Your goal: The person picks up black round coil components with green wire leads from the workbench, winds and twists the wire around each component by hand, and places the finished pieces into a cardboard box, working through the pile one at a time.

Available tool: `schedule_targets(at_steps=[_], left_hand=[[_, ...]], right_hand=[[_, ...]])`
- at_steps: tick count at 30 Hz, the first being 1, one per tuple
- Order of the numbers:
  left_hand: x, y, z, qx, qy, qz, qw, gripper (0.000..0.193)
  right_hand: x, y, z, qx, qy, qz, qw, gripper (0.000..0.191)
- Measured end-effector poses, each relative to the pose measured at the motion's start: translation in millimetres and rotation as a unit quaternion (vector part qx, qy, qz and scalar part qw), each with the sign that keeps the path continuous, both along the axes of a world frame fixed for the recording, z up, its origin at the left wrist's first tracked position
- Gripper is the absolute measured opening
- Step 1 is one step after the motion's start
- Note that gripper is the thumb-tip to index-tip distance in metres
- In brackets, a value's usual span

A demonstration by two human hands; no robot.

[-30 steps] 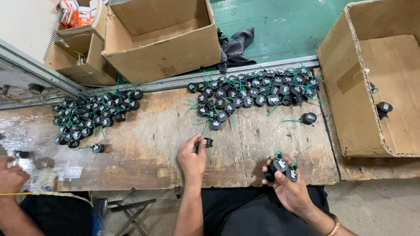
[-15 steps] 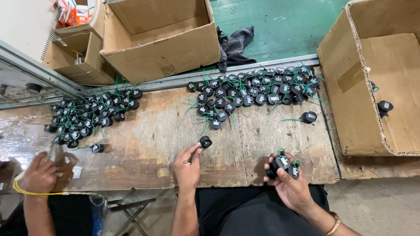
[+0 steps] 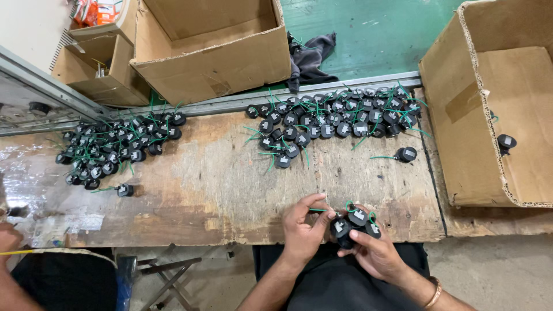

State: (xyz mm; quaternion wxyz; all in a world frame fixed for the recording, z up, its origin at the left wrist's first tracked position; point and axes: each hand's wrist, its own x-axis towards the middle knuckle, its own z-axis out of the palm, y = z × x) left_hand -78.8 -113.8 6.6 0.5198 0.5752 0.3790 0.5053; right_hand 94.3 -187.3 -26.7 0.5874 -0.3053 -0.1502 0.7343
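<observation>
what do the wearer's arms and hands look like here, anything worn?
Both forearms are bare, with no sleeves in view and no gloves. The left hand carries nothing on its fingers or wrist that can be made out. The right hand has a thin bangle of coppery tone round the wrist. No watch or tape shows. Dark clothing covers the lap below the arms.

Two bare forearms enter from the bottom edge of the frame, ending in the left hand (image 3: 304,230) and the right hand (image 3: 373,249) near the lower centre, with no gloves, sleeves or rings to be seen. A thin bangle (image 3: 431,292) of coppery orange colour circles the right wrist at the lower right. Between the forearms, along the bottom edge, dark, almost black clothing (image 3: 340,285) covers the person's lap.
</observation>
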Motion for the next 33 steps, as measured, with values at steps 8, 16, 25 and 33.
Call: schedule_targets(at_steps=[8, 16, 25, 33], left_hand=[[-14, -6, -15, 0.095, -0.064, -0.139, 0.984, 0.022], [-3, -9, -8, 0.019, -0.088, -0.12, 0.989, 0.022], [-42, 21, -9, 0.083, -0.106, 0.095, 0.986, 0.016], [-66, 114, -6, 0.099, 0.322, 0.23, 0.913, 0.034]], right_hand=[[4, 3, -2, -0.006, 0.058, -0.047, 0.997, 0.049], [-3, -2, 3, 0.055, -0.034, -0.082, 0.995, 0.058], [-1, -10, -2, 0.057, -0.051, -0.063, 0.995, 0.063], [4, -6, -4, 0.096, 0.001, -0.08, 0.992, 0.055]])
